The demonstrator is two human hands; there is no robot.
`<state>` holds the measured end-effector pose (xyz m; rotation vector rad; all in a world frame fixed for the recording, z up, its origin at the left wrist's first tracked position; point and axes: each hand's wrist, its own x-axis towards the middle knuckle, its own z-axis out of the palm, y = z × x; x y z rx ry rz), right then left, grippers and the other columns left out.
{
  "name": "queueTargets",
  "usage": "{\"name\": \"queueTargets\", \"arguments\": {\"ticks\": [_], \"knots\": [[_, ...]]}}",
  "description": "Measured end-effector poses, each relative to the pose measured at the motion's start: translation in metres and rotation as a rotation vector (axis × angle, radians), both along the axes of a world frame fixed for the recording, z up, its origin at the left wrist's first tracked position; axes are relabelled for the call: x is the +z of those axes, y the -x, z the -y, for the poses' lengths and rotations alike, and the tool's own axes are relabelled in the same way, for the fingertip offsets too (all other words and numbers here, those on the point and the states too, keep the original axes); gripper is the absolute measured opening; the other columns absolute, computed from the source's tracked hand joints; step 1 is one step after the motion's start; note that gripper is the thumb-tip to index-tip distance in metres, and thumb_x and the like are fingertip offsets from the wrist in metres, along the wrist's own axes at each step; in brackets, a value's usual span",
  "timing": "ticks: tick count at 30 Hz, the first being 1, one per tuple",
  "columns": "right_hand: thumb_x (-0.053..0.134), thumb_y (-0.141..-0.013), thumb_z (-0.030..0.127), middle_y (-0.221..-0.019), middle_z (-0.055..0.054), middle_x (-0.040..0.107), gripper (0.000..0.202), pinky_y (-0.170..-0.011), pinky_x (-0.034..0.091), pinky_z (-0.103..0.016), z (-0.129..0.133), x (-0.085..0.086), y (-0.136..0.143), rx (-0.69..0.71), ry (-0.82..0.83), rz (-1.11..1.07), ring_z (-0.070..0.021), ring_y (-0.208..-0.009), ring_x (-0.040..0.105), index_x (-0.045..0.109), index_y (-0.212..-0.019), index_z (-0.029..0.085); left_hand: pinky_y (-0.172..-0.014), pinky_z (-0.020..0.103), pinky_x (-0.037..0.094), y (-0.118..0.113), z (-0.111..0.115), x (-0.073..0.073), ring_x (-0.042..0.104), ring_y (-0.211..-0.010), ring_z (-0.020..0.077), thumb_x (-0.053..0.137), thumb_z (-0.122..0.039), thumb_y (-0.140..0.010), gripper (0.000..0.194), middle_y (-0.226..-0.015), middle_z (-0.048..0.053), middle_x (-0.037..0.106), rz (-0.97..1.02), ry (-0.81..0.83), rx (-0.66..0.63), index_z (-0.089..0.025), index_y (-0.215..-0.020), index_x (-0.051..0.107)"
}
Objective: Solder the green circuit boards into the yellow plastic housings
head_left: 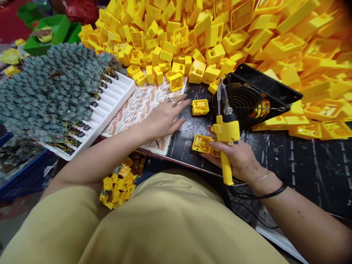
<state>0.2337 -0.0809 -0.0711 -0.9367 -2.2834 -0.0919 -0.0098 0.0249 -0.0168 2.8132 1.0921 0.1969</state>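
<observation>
My left hand is over the patterned sheet and the dark table edge, fingers spread, holding nothing. Just right of its fingertips lies a yellow housing, open side up. My right hand is closed round a yellow soldering gun, whose metal tip points up and away. A second yellow housing is at my right fingertips, and another one is partly hidden under that hand. Whether the fingers grip these housings is unclear.
Yellow housings are heaped across the back and right. A black fan stands behind the gun. At the left, a white foam tray bears many grey parts with wires. Green bins are at the back left; yellow pieces lie below the table edge.
</observation>
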Motion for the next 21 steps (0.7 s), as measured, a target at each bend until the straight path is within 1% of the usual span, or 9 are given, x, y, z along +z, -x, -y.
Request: {"name": "queueTargets", "arguments": {"ticks": [2,5,7,9,11,13,15,18,21], "knots": [[0.071,-0.084,0.023,-0.097,-0.005,0.071,0.035,-0.073,0.056,-0.03,0.001,0.001,0.0,-0.027,-0.023,-0.005,-0.0182,-0.084,0.069,0.052,-0.113,0.021,-0.116,0.038,0.035,-0.039,-0.02,-0.015,0.034,-0.145,0.0257,0.05,-0.024,-0.092,0.066,-0.159,0.019,0.029,0.034,0.039,-0.046,-0.004,-0.151,0.029],[0.072,-0.083,0.022,-0.097,-0.003,0.071,0.039,-0.076,0.057,-0.029,0.003,0.001,-0.002,-0.062,-0.037,-0.01,-0.0173,-0.086,0.069,0.052,-0.116,0.022,-0.112,0.038,0.04,-0.053,-0.028,-0.015,0.049,-0.134,0.0235,0.044,-0.016,-0.092,0.061,-0.148,0.014,0.048,-0.035,0.09,-0.071,-0.009,-0.151,0.032],[0.072,-0.083,0.023,-0.099,-0.003,0.071,0.04,-0.079,0.057,-0.029,0.005,0.0,-0.005,-0.08,-0.028,-0.011,-0.0172,-0.087,0.069,0.051,-0.117,0.022,-0.101,0.043,0.048,-0.039,-0.018,-0.005,0.059,-0.119,0.0267,0.047,-0.021,-0.092,0.057,-0.137,0.012,0.058,-0.119,0.069,-0.042,-0.019,-0.148,0.04],[0.073,-0.083,0.024,-0.1,-0.004,0.071,0.041,-0.078,0.057,-0.03,0.006,-0.003,-0.007,-0.095,-0.016,-0.012,-0.0182,-0.087,0.069,0.052,-0.118,0.021,-0.09,0.043,0.053,-0.019,0.001,0.006,0.064,-0.109,0.0286,0.053,-0.032,-0.092,0.05,-0.136,0.015,0.056,-0.204,0.077,-0.011,-0.025,-0.141,0.052],[0.074,-0.082,0.025,-0.099,-0.005,0.071,0.042,-0.073,0.057,-0.03,0.006,-0.005,-0.007,-0.096,-0.008,-0.009,-0.0198,-0.085,0.069,0.054,-0.119,0.019,-0.085,0.038,0.055,-0.004,0.025,0.01,0.066,-0.103,0.0261,0.053,-0.045,-0.093,0.048,-0.139,0.018,0.051,-0.224,0.149,-0.019,-0.023,-0.135,0.058],[0.071,-0.084,0.026,-0.101,-0.007,0.071,0.039,-0.069,0.057,-0.031,0.005,-0.008,-0.006,-0.065,0.006,0.012,-0.0216,-0.085,0.07,0.056,-0.119,0.017,-0.086,0.035,0.055,-0.001,0.046,0.007,0.066,-0.103,0.0245,0.05,-0.055,-0.093,0.056,-0.139,0.019,0.05,-0.175,0.207,-0.039,-0.017,-0.134,0.057],[0.068,-0.087,0.024,-0.103,-0.008,0.07,0.038,-0.068,0.057,-0.032,0.004,-0.01,-0.005,-0.026,0.004,0.019,-0.023,-0.089,0.069,0.056,-0.122,0.017,-0.088,0.035,0.055,-0.002,0.055,0.003,0.065,-0.106,0.0245,0.046,-0.058,-0.094,0.062,-0.139,0.019,0.05,-0.125,0.221,-0.059,-0.012,-0.136,0.053],[0.069,-0.087,0.027,-0.111,-0.008,0.068,0.05,-0.077,0.059,-0.036,0.006,-0.012,-0.007,-0.006,0.048,0.024,-0.025,-0.098,0.068,0.049,-0.132,0.02,-0.079,0.035,0.056,0.008,0.043,0.007,0.064,-0.102,0.024,0.044,-0.051,-0.096,0.057,-0.134,0.017,0.056,-0.114,0.153,-0.038,-0.013,-0.138,0.049],[0.069,-0.086,0.034,-0.128,-0.01,0.062,0.055,-0.088,0.058,-0.045,0.012,-0.015,-0.011,-0.055,0.121,0.047,-0.0298,-0.112,0.064,0.047,-0.135,0.023,-0.075,0.04,0.053,0.045,0.001,0.027,0.063,-0.091,0.024,0.041,-0.03,-0.097,0.036,-0.11,0.012,0.067,-0.242,0.002,0.129,-0.017,-0.126,0.06]]}}
